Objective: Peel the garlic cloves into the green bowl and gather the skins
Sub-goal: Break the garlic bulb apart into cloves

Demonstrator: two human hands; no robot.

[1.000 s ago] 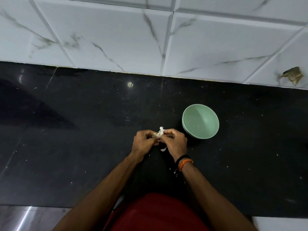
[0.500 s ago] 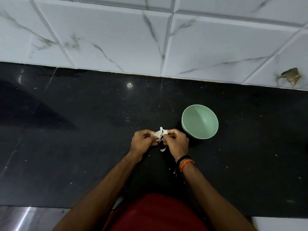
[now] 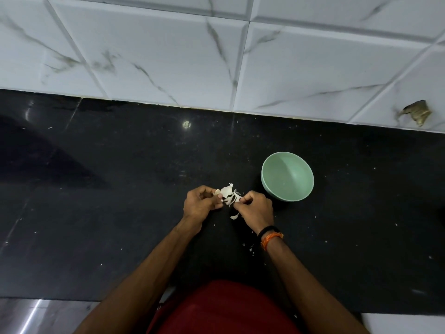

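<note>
A garlic clove (image 3: 225, 191) with white papery skin flaring off it sits between my two hands, just above the black counter. My left hand (image 3: 200, 203) pinches the clove from the left. From the right, my right hand (image 3: 255, 208) pinches a strip of the loosened skin (image 3: 234, 198). A curl of peeled skin (image 3: 234, 216) lies on the counter under my hands. The green bowl (image 3: 287, 175) stands upright just right of my right hand, and nothing shows inside it.
Small white skin flakes (image 3: 251, 249) are scattered on the black counter (image 3: 120, 189) near my right wrist. A white marbled tile wall (image 3: 216, 56) rises behind the counter, with a chipped spot (image 3: 417, 112) at the far right.
My hands have drawn slightly apart, and the skin has been pulled open into a wider flare off the clove. The bowl has not moved.
</note>
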